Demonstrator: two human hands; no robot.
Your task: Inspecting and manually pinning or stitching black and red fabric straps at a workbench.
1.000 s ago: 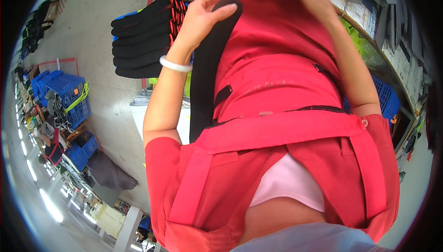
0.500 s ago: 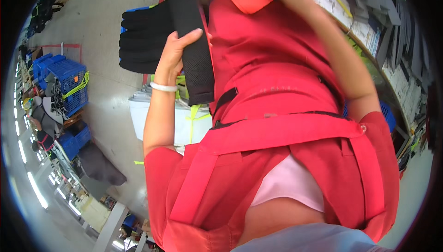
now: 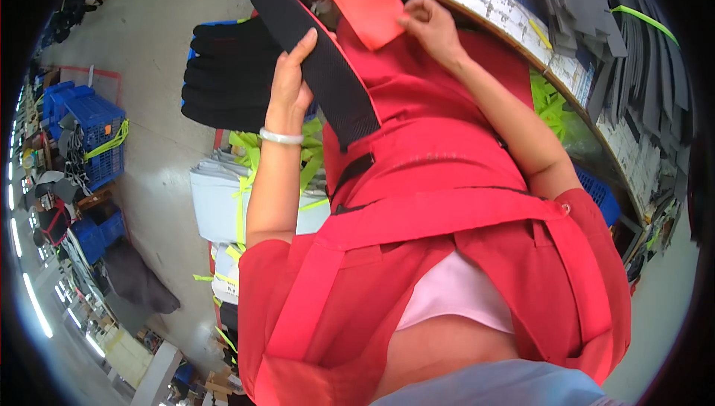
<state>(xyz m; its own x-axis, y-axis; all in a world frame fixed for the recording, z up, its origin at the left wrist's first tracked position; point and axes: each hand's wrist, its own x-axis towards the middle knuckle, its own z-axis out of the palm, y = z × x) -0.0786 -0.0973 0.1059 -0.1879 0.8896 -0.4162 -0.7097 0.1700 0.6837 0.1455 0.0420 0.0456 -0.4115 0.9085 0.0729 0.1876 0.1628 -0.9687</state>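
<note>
My left hand (image 3: 289,82) is wrapped around a long black fabric strip (image 3: 335,82), the thumb lying on its face. The strip has a ribbed or mesh surface and a thin red edge, and slants from the top of the picture down across the front of the red apron (image 3: 432,86). My right hand (image 3: 432,28) pinches the corner of a flat, bright coral-red strip (image 3: 357,0) at the work table's edge. Where the upper ends of both strips lead is cut off, so I cannot tell whether they are joined.
A worktable (image 3: 491,8) with a worn white edge curves along the upper right, bearing grey strips (image 3: 633,56). Folded black pieces (image 3: 227,75) lie left of my left hand. Below are light grey stacks (image 3: 212,197) with yellow-green ties. Blue crates (image 3: 100,134) stand farther left.
The black strip now slants more, its lower end shifted right and up. My right hand has come down and left, nearer my body, with the coral-red strip's end. The view has shifted slightly.
</note>
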